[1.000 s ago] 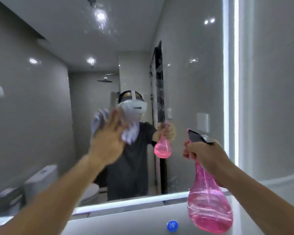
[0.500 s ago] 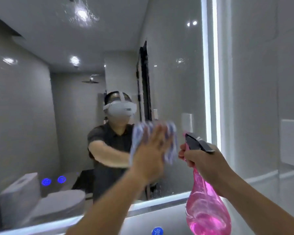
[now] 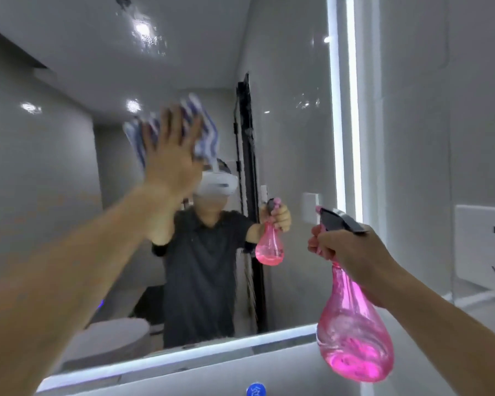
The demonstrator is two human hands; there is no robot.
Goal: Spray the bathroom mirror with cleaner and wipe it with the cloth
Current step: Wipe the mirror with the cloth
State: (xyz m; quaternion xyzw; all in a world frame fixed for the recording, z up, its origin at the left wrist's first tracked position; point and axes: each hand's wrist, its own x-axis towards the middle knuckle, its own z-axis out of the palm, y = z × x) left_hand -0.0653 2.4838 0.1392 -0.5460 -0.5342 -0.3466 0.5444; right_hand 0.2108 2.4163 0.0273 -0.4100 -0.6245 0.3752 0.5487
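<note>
Left hand (image 3: 170,155) flat, fingers spread, pressing blurred striped cloth (image 3: 203,132) on mirror (image 3: 283,138), cloth half hidden, right hand (image 3: 346,247) gripping pink bottle (image 3: 352,330) neck, trigger covered.

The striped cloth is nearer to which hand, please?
Left. The left hand presses the cloth flat against the mirror; the right hand grips the pink spray bottle, lower right of it.

Only one sign is in view: a small round blue button (image 3: 255,390) at the bottom edge of the picture, on the pale panel just below the lit lower border of the mirror (image 3: 292,155). It carries a white mark, apparently a single character, but the mark is blurred and partly cut off, so it cannot be read.
</note>
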